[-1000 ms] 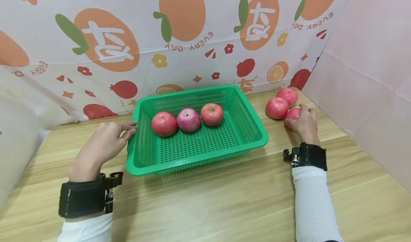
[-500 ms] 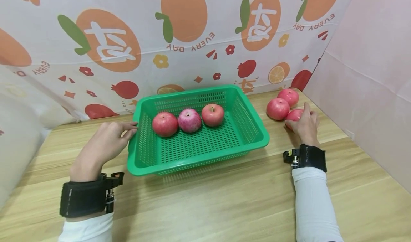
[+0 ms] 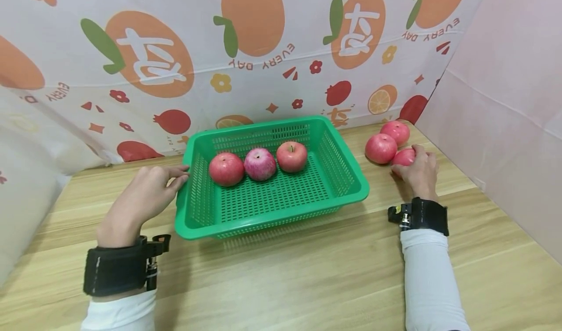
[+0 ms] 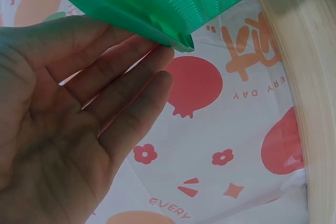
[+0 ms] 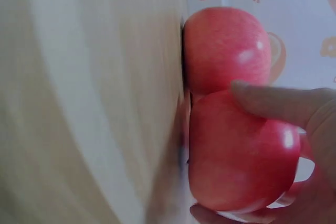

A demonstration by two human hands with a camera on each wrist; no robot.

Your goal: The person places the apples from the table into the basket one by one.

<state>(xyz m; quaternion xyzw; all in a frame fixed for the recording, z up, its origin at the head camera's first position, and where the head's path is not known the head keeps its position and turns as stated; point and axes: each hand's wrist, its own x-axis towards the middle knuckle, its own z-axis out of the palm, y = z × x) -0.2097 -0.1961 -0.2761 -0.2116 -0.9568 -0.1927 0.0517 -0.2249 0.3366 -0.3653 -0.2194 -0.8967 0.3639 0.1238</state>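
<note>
A green plastic basket (image 3: pixel 272 217) stands on the table with a row of apples inside: a red apple (image 3: pixel 226 169), a purplish-pink apple (image 3: pixel 260 164) and a lighter red apple (image 3: pixel 291 157). At the basket's left side, my left hand (image 3: pixel 145 194) touches the rim with its fingertips; the left wrist view shows the fingers (image 4: pixel 134 116) fairly straight beneath it. On the right, my right hand (image 3: pixel 419 175) grips a red apple (image 5: pixel 236 153), thumb on one side and fingers round the other. Two more apples, a nearer one (image 3: pixel 380 148) and a farther one (image 3: pixel 396 132), sit beside it.
Behind the basket hangs a fruit-printed cloth (image 3: pixel 263 87) down to the table's back edge. A pale cloth wall (image 3: pixel 505 102) bounds the right side. The wooden table (image 3: pixel 290 282) extends in front of the basket.
</note>
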